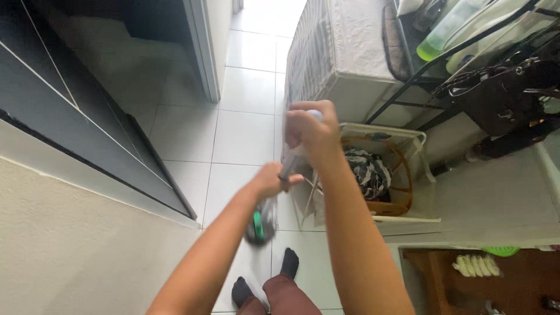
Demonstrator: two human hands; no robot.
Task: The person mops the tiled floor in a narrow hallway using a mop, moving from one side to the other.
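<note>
— White glossy floor tiles [245,134], square, thin grout lines. Dark flat sliding door [70,116] at left, pale line trim, smooth.

— And the mop handle [290,163]?

— Slim pale metal tube, blurred, slanting from upper right down to lower left. Ends in a grey mop head [261,226] with a green patch, smeared by motion, low over the tiles just ahead of two dark-socked feet [265,283].

— Hands?

— Right hand [312,129] fisted tight round the top of the handle, fingers fully curled, a pale rounded cap peeping above the knuckles. Left hand [273,179] lower down, wrapped round the tube, thumb toward the right. Both clamped on the same pole, apart from each other, one above the other.

— Around them?

— Just right of the hands, a white plastic frame [402,135] holding a brown woven basket [402,192], with crumpled black-and-white cloth [367,172] inside. Further back, a box shape draped in wrinkled pale cover [356,41], striped on its side. Black metal rack [420,76] at upper right, thin bars, with a translucent green-bottomed bottle [446,29] and a dark shiny bag [501,93]. Lower right, a brown wooden shelf [437,280] with a row of pale rolled things, too small to tell.
</note>
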